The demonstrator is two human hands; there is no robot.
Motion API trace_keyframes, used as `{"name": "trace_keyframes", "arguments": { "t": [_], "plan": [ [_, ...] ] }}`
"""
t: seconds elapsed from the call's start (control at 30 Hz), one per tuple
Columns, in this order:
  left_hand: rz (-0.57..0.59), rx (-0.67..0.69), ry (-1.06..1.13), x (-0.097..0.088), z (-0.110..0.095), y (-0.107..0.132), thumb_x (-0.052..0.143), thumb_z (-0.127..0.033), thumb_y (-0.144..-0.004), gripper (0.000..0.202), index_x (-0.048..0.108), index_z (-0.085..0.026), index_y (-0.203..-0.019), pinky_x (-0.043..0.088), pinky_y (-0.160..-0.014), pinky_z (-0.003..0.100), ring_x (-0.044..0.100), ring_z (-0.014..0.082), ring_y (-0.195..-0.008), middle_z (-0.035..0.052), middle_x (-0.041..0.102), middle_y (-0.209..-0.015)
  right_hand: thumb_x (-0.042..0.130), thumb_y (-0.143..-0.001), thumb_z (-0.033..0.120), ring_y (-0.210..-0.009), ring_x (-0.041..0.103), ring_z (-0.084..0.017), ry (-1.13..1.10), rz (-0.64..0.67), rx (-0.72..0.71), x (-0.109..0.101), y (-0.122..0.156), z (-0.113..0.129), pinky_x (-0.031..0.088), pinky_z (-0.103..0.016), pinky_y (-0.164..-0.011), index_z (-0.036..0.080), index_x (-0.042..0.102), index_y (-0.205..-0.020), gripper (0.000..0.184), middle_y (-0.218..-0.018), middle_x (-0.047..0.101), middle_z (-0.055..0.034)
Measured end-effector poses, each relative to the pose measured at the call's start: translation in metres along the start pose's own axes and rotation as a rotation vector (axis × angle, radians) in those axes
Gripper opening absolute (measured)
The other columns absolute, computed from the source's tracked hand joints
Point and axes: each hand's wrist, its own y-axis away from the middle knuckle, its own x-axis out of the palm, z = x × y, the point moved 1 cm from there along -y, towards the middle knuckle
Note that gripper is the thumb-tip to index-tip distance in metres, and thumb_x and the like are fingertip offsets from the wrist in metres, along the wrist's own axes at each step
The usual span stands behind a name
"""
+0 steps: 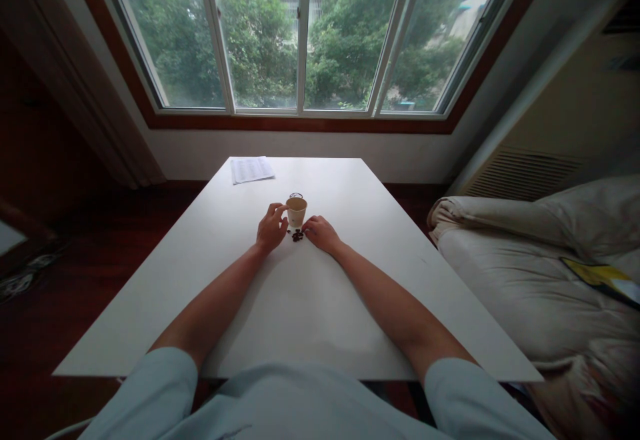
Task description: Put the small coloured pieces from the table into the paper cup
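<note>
A small beige paper cup (pixel 297 215) stands upright on the white table (pixel 300 307), its open top facing me. My left hand (pixel 273 228) is at the cup's left side, fingers curled, with the index finger against it near the rim. Several small dark brown pieces, like beans (pixel 297 235), lie in a loose cluster just in front of the cup. Beside them on the right, my right hand (pixel 323 233) rests low on the table with its fingers drawn together. Whether a piece is between those fingertips is too small to make out.
Behind the cup lies a thin dark ring-shaped item (pixel 296 195), partly hidden. Printed sheets (pixel 252 169) are at the table's far left corner. A cushioned sofa (pixel 500 273) stands to the right, and windows (pixel 300 40) rise beyond the table.
</note>
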Motion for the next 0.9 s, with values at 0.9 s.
{"name": "trace_keyframes", "arguments": {
  "t": [0.9],
  "plan": [
    [0.455, -0.017, 0.037, 0.017, 0.029, 0.002, 0.056, -0.013, -0.075, 0.027, 0.074, -0.023, -0.093, 0.047, -0.070, 0.026, 0.058, 0.0139, -0.073, 0.0023, 0.064, -0.088, 0.063, -0.073, 0.034, -0.064, 0.058, -0.013, -1.036, -0.364, 0.395, -0.013, -0.018, 0.002, 0.047, -0.025, -0.060, 0.019, 0.061, -0.090, 0.023, -0.076, 0.068, -0.0006]
  ]
}}
